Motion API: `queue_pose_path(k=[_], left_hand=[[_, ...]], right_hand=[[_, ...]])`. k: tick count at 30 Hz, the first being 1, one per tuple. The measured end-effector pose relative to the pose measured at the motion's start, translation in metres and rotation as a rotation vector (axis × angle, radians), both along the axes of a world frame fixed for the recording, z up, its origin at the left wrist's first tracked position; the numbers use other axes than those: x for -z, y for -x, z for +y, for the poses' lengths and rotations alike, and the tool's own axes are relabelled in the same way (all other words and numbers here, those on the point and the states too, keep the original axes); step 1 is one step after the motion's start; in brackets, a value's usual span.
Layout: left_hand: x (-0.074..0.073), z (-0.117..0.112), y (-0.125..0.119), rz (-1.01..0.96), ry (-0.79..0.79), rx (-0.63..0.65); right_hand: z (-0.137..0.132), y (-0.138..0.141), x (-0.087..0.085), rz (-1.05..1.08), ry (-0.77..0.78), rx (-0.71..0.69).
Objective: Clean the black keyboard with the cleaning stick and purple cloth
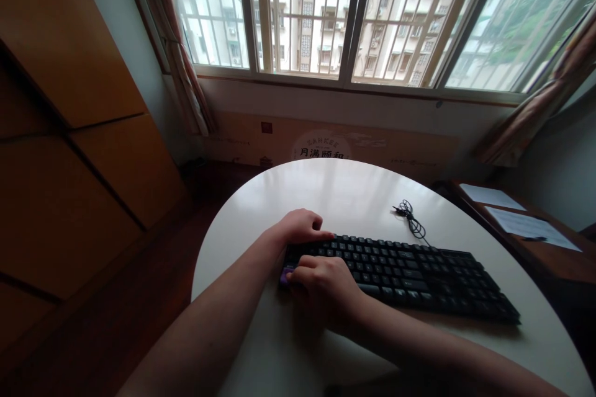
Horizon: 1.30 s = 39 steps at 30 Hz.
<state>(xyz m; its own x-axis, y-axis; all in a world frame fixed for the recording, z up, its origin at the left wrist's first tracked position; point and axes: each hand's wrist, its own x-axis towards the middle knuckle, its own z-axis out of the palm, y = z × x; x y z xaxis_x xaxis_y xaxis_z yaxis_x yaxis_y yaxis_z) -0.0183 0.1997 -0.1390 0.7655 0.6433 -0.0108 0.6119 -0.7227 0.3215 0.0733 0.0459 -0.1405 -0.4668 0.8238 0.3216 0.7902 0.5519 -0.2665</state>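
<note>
A black keyboard [395, 270] lies at a slant on the round white table [242, 223]. My left hand [302, 226] is at its far left corner, fingers curled and the thumb stretched along the back edge. Over the keyboard's near left corner, my right hand [326, 282] is closed, its fingertips on a small purple object [285, 276]. Most of that object is hidden by the fingers, and its kind cannot be made out. The keyboard's thin black cable [410, 220] lies bundled behind it.
To the right stands a dark wooden desk [554, 260] with sheets of paper [531, 226] on it. A wooden cabinet [88, 167] is on the left. Beyond the table, a long printed cardboard box [372, 146] leans under the barred window [344, 18].
</note>
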Motion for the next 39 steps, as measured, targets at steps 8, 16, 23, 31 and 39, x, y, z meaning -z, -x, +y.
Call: queue_pose_path(k=[8,16,23,31,39], left_hand=[[0.001,0.001,0.000,-0.013,0.005,0.010],[0.003,0.001,-0.005,-0.076,-0.004,0.040],[0.005,0.004,-0.004,-0.116,0.012,0.067],[0.006,0.009,-0.004,-0.118,-0.001,0.076],[0.005,0.012,-0.006,-0.158,0.029,0.102]], right_hand=[[0.006,0.011,-0.008,-0.121,0.062,-0.012],[-0.005,0.000,-0.025,-0.192,0.158,0.030],[-0.011,-0.016,-0.037,-0.320,0.191,0.082],[-0.014,-0.032,-0.069,-0.460,0.332,0.159],[-0.008,-0.056,-0.081,-0.593,0.402,0.219]])
